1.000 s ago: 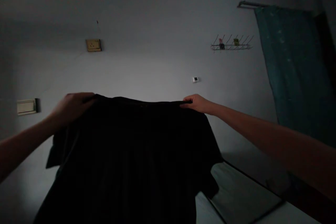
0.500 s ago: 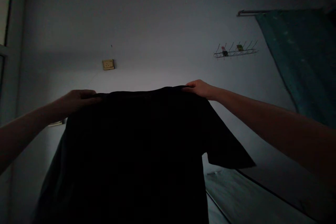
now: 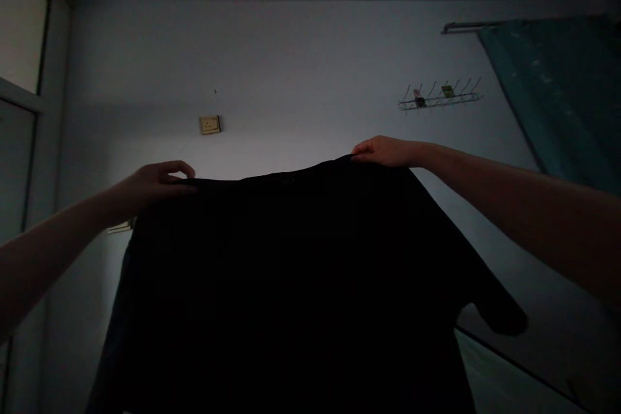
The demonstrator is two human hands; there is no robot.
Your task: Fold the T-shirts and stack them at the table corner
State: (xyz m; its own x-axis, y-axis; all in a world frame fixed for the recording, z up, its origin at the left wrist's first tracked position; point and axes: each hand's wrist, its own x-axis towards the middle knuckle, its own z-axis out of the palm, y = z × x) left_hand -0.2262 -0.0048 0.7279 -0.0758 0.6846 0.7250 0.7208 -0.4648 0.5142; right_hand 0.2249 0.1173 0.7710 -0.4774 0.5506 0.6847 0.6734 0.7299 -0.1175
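Note:
A dark short-sleeved T-shirt (image 3: 291, 291) hangs spread out in front of me, nearly black in the dim light. My left hand (image 3: 162, 182) pinches it at the left shoulder, with the index finger arched a little above the cloth. At the right shoulder, my right hand (image 3: 381, 151) grips the upper edge between thumb and fingers and sits slightly higher than the left. The neckline stretches between both hands. One sleeve droops at the right; the lower hem runs out of view.
A wall socket (image 3: 210, 125) is on the pale wall behind. Further right are a wire hook rack (image 3: 439, 101) with small items and a green curtain (image 3: 557, 90) on a rod. A framed door or window (image 3: 43, 103) stands left; a pale green surface (image 3: 504, 375) shows low right.
The T-shirt has swung outward and its right side spreads wider, the sleeve reaching further right. My right hand rose slightly and moved right. The view shifted a little to the left.

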